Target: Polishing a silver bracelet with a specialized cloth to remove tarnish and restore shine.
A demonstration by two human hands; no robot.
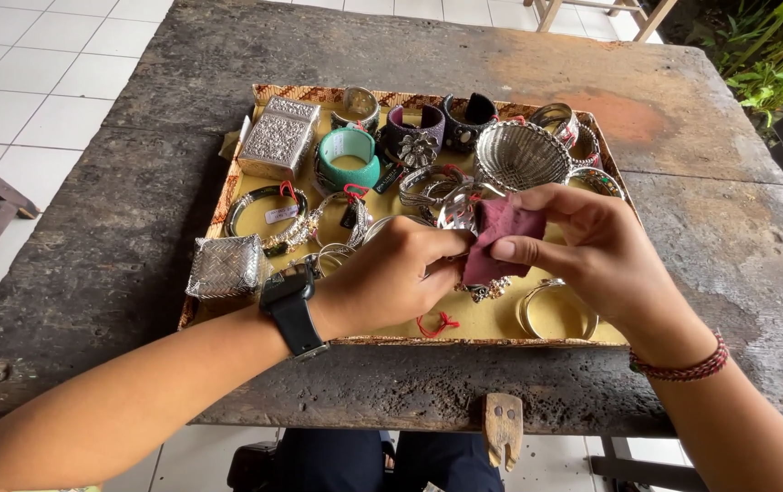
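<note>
Maroon cloth (499,239) sits at the centre of the frame, pinched between the thumb and fingers of the right hand (592,255), which comes in from the lower right with a beaded red wristband (683,369) on its wrist. Just left of it, touching the cloth, the left hand (391,278) is curled shut around a silver ornament (458,215), only its filigree top and a bit of chain below the cloth showing; the rest is hidden by fingers and fabric, so its shape is hard to make out. A black watch (289,305) rides the left wrist, the forearm entering from the lower left. Both hands hover over a yellow-lined tray (501,321) on a weathered wooden table (136,237). Farther up the frame lie a woven silver basket (521,155), a turquoise bangle (348,159) and an embossed silver box (279,137).
</note>
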